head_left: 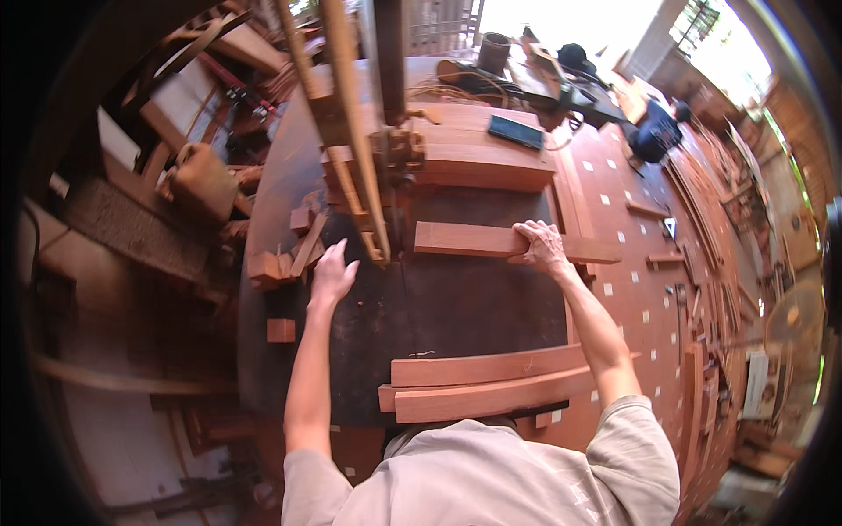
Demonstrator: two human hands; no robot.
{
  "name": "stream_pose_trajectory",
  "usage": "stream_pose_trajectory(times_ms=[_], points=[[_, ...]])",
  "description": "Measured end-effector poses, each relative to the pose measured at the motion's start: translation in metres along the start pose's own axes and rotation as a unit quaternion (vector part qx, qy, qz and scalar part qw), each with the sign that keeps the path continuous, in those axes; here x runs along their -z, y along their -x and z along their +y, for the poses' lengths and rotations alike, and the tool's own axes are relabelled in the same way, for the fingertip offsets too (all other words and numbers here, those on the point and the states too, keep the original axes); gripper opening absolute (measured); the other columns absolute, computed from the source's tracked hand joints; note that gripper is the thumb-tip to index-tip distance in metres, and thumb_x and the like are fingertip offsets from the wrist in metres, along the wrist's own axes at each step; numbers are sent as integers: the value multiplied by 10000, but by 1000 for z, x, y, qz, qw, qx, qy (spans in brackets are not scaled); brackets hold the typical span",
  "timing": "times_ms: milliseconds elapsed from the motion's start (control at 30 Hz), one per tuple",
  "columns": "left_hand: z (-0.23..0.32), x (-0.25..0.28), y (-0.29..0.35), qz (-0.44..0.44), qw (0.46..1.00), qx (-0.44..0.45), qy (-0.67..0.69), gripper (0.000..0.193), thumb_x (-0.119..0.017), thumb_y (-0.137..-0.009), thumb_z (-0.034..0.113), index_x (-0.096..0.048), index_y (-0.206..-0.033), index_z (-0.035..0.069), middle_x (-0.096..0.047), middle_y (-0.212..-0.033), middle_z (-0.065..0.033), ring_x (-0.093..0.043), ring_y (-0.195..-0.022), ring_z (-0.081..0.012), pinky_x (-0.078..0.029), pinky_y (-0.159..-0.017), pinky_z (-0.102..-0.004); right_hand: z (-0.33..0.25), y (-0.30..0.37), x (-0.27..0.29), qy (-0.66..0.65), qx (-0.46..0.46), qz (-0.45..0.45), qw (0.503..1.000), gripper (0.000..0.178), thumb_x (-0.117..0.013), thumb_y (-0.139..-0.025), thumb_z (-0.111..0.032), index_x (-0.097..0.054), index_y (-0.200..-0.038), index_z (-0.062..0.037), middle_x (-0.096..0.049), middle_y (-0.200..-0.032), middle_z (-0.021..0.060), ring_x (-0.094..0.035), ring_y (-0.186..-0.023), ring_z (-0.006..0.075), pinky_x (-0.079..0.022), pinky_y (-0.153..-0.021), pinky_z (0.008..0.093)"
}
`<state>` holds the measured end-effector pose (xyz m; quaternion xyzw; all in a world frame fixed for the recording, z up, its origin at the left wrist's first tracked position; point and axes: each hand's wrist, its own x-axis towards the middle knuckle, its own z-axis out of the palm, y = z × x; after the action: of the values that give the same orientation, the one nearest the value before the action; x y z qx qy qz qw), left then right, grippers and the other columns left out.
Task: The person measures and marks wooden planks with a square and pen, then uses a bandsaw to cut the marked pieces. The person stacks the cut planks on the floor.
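My right hand (542, 245) is closed over a reddish wooden board (465, 238) that lies crosswise on the dark saw table (487, 302). The board's left end is just right of the band saw's blade guide (399, 158). My left hand (332, 273) is left of the saw, fingers apart and holding nothing. Close beside it are a thin wood strip (309, 244) and several small offcut blocks (266, 267). A single cube-like block (281, 330) sits nearer to me. Two long boards (491, 367) (495, 397) lie side by side at the table's near edge, in front of my body.
Behind the board is a stack of thick timber (478, 158) with a dark phone (516, 132) on top. To the right, a reddish surface dotted with pale squares (645, 316) carries wood pieces. A yellowish jug (202, 182) and scrap wood stand at the left.
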<state>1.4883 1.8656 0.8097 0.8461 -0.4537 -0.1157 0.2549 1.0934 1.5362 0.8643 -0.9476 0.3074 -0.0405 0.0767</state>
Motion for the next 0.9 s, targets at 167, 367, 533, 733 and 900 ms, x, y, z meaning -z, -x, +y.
stream_pose_trajectory(times_ms=[167, 367, 533, 733, 900], points=[[85, 74, 87, 22, 993, -56, 97, 372, -816, -923, 88, -729, -1274, 2, -748, -1185, -138, -717, -736, -172, -569, -690, -329, 5, 93, 106, 6, -25, 169, 985, 655, -981, -644, -360, -725, -1214, -163, -727, -1118, 68, -684, -1109, 315, -516, -908, 501], [261, 74, 139, -181, 881, -264, 348, 387, -794, -950, 68, -718, -1326, 13, -738, -1257, -150, -756, -941, -188, -601, -794, -314, -51, 247, 248, -119, -229, 289, 922, 836, -1043, -630, -386, -739, -1316, -18, -781, -1191, 152, -748, -1086, 203, -584, -968, 367], [379, 16, 255, -494, 691, -318, 422, 716, -801, -966, 133, -467, -1585, -4, -573, -1562, -180, -664, -1302, -278, -575, -1025, -389, -97, 382, 270, -335, -340, 382, 791, 615, -957, -813, -462, -805, -1185, 3, -804, -1010, 68, -739, -880, 117, -607, -767, 297], [467, -86, 388, -742, 508, -102, 424, 1261, -958, -834, 396, -144, -1680, -62, -473, -1592, -292, -546, -1437, -334, -469, -1183, -465, -123, 529, 199, -535, -470, 429, 555, 637, -902, -887, -485, -730, -1213, 35, -731, -963, 45, -703, -808, 100, -598, -687, 280], [489, -164, 465, -758, 546, -51, 353, 810, -946, -859, 272, -441, -1408, -42, -659, -1295, -161, -669, -1195, -220, -568, -1018, -378, -93, 621, 113, -556, -539, 452, 442, 647, -839, -932, -525, -703, -1268, 11, -740, -1073, 64, -711, -928, 122, -615, -801, 320]])
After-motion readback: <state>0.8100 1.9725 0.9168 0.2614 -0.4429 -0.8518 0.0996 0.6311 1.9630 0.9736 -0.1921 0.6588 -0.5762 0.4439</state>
